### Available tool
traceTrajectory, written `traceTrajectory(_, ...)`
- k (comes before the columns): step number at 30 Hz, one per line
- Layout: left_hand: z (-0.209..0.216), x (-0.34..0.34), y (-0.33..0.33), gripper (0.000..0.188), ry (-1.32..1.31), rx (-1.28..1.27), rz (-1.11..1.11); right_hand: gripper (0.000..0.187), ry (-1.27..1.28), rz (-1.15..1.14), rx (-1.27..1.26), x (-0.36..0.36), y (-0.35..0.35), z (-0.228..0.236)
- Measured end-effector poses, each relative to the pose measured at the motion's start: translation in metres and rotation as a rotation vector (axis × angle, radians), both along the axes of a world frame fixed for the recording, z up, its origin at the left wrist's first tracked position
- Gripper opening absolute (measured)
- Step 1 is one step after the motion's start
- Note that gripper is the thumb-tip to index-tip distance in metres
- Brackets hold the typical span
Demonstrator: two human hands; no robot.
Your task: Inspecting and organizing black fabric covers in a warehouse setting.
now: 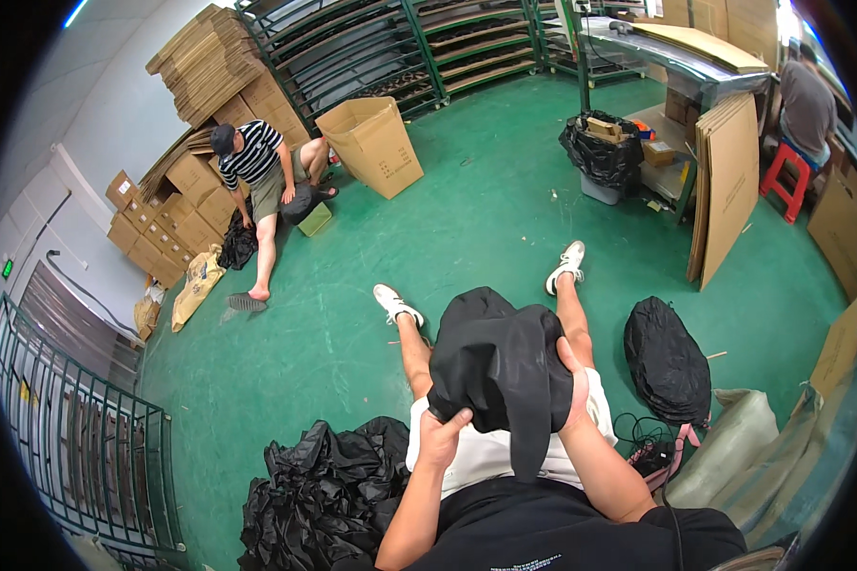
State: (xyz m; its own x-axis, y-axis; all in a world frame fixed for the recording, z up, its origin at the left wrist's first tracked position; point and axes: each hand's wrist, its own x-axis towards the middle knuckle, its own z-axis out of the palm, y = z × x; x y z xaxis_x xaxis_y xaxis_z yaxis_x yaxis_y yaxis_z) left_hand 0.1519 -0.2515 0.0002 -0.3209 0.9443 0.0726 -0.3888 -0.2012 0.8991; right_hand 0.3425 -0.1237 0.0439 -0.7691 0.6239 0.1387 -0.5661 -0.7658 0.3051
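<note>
In front of my lap I hold up a black fabric piece (486,371), rounded and full at the top, with a long flap hanging down its front. My left hand (444,434) pinches its lower left edge, thumb in front and the other fingers mostly hidden. On the opposite side, my right hand (575,381) grips the fabric with its fingers largely out of sight. A heap of crumpled black fabric (324,495) lies on the floor by my left arm. To my right rests a rounded black fabric bundle (667,362).
A co-worker in a striped shirt (255,157) sits far left near black fabric and an open carton (371,143). Green racks (428,57) line the back. At right stand a lined bin (600,186), cardboard sheets (724,181) and another person (806,105) on a red stool (785,181).
</note>
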Motion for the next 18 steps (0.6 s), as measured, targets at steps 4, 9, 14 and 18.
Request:
traceTrajectory(4, 0.032, -0.006, -0.001, 0.048, -0.697, -0.056, 0.111, 0.061, -0.209, -0.165, 0.105, 0.012, -0.001, 0.002)
traceTrajectory(9, 0.016, -0.012, -0.013, 0.051, -0.348, -0.082, -0.003, 0.057, -0.452, 0.045, 0.115, 0.014, -0.010, -0.043)
traceTrajectory(14, -0.004, -0.027, -0.025, 0.050, -0.640, -0.059, -0.014, 0.051, -0.397, 0.073, 0.094, 0.020, -0.018, -0.033)
traceTrajectory(18, 0.008, -0.022, -0.021, 0.049, -0.883, -0.030, -0.098, 0.050, -0.431, 0.175, 0.264, 0.014, -0.023, -0.021)
